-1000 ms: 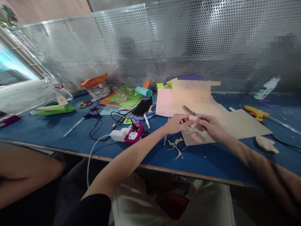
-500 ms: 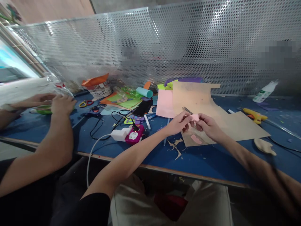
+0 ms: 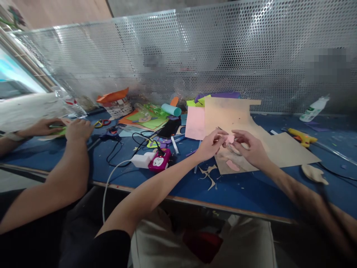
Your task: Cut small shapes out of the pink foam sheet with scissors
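Observation:
Both my hands meet above the tan sheet point(image 3: 267, 149). My left hand point(image 3: 209, 145) pinches a small pink cut piece point(image 3: 230, 139), perhaps foam or paper, between thumb and fingers. On the other side, my right hand point(image 3: 249, 148) has its thumb and fingertips curled at the same piece's right edge. A thin dark tip point(image 3: 219, 128) shows just behind my left fingers; the rest of it is hidden. Below the hands, a second pink piece point(image 3: 232, 166) lies on the tan sheet. A pink sheet point(image 3: 195, 124) is left of the tan sheet's upper part.
Left of me, a co-worker's hands point(image 3: 79, 130) handle a green item. Nearby are a magenta power socket point(image 3: 159, 160) with cables, a phone point(image 3: 169, 128), and a white marker point(image 3: 174, 145). Tan scraps point(image 3: 209, 175) lie in front; a yellow glue gun point(image 3: 302, 137) and white bottle point(image 3: 315, 108) stand right.
My right hand's fingers have opened wider around the pink piece, which has turned slightly. Less of the dark scissor tips shows. The co-worker's hands have shifted a little.

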A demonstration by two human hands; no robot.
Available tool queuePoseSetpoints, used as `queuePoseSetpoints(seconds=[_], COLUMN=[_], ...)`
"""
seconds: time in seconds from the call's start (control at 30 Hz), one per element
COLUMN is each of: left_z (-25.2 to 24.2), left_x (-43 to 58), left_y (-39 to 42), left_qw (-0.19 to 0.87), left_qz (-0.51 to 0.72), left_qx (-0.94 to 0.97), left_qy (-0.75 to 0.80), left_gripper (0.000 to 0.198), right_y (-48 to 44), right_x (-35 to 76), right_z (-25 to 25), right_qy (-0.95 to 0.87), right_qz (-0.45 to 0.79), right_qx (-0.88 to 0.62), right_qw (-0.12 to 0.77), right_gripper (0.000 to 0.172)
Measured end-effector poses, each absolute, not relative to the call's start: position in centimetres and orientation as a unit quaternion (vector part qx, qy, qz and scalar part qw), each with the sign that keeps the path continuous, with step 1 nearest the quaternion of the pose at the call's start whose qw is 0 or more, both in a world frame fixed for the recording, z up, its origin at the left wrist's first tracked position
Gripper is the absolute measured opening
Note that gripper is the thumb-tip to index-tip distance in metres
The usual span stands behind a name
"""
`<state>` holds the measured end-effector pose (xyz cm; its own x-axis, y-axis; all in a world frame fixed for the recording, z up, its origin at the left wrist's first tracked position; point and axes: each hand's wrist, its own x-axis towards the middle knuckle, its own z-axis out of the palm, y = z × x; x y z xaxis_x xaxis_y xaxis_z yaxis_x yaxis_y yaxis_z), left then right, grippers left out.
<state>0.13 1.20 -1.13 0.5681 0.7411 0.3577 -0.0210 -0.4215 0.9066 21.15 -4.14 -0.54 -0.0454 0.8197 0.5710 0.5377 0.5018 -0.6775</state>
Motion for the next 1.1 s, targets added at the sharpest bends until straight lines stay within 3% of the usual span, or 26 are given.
queuePoseSetpoints(seconds=[0.13,0.4,1.1], left_z=[-1.36,-1.36,-0.92], left_x=[0.18,0.18,-0.2], left_y=[1.26,1.23,1.32], left_qw=[0.471,0.47,0.485], left_qz=[0.406,0.402,0.343], left_qx=[0.743,0.75,0.768], left_qy=[0.249,0.236,0.24], left_gripper=[0.05,0.054,0.054], right_y=[-4.04,-3.88,-3.66], right_x=[21.21,21.39,21.61], right_z=[-0.71,-0.72,-0.8], right_qy=[-0.713,-0.719,-0.747], right_qz=[0.116,0.068,0.068], right_qx=[-0.484,-0.497,-0.481], right_qw=[0.493,0.481,0.454], right_gripper=[0.052,0.038,0.034])
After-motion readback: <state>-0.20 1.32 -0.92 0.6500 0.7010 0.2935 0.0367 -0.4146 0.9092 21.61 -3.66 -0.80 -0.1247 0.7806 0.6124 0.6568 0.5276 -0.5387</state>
